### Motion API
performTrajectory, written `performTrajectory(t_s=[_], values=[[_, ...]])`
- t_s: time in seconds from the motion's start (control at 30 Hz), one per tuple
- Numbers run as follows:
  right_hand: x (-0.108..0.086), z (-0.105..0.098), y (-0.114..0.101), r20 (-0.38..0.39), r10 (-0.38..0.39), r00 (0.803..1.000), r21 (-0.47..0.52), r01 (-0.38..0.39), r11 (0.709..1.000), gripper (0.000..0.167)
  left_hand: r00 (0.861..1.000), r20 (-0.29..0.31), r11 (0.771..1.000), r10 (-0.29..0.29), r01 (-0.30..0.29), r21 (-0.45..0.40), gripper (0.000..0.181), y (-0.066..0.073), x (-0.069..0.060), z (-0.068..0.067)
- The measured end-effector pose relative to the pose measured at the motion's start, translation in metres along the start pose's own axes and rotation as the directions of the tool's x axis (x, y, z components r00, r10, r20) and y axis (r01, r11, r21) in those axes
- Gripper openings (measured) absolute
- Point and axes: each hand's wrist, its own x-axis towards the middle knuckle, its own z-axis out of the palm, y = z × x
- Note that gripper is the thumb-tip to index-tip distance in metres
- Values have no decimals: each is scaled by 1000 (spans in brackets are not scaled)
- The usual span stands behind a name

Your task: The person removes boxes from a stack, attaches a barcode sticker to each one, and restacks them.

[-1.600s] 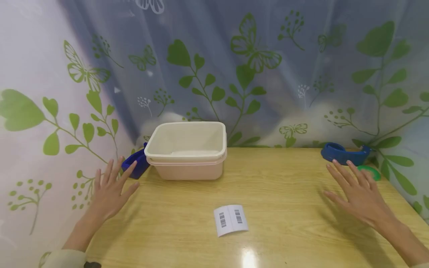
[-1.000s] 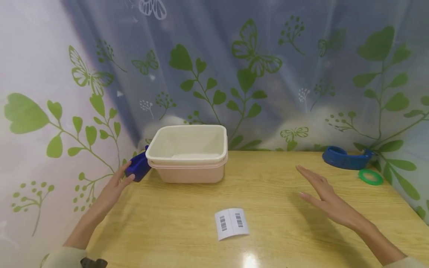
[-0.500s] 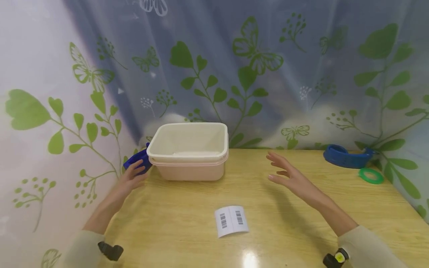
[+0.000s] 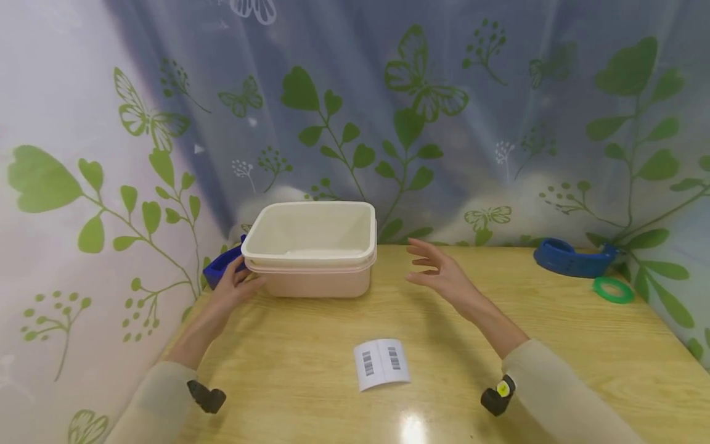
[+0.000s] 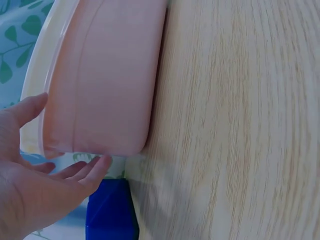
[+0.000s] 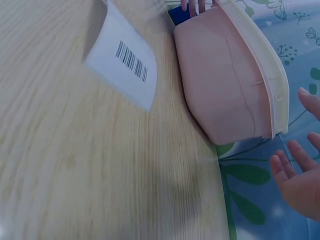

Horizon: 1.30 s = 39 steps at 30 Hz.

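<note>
A cream plastic bin [image 4: 310, 229] sits nested in a pink bin [image 4: 316, 285] near the back of the table. At their left end is my left hand [image 4: 232, 291], fingers loosely bent. In the left wrist view its thumb lies near the rims and its fingers [image 5: 92, 175] reach past the bin's end; contact is hard to judge. My right hand [image 4: 440, 275] hovers right of the bins with a gap between, thumb and fingers spread apart, palm towards them. The right wrist view shows this right hand [image 6: 297, 172] holding nothing.
Behind my left hand lies a blue object [image 4: 218, 268], partly hidden. A blue tape dispenser [image 4: 571, 261] and a green ring [image 4: 612, 290] lie at the right back. A creased white paper with barcodes [image 4: 383, 365] rests mid-table [image 4: 288, 376]. Patterned curtains [image 4: 344, 123] border the table.
My right hand has swept left from beside the green ring towards the bins. My left hand has moved right, from the blue object to the bins' left end. The bins stay put.
</note>
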Motion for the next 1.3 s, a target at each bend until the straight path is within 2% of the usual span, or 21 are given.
performTrajectory(t_s=[0.3, 0.73, 1.07, 1.3], values=[[28, 26, -12, -11, 23, 1000, 34, -22, 999, 73, 996, -56, 994, 71, -75, -75, 102, -1, 12, 8], [53, 57, -28, -26, 24, 999, -28, -25, 999, 54, 991, -101, 988, 91, -102, -113, 97, -2, 19, 17], [62, 70, -26, -156, -37, 987, -151, 14, 988, 40, 985, -137, 988, 102, -117, -103, 96, 0, 19, 20], [64, 74, -25, -182, -36, 983, -191, 1, 982, 36, 981, -165, 989, 104, -120, -91, 86, 6, 19, 17]])
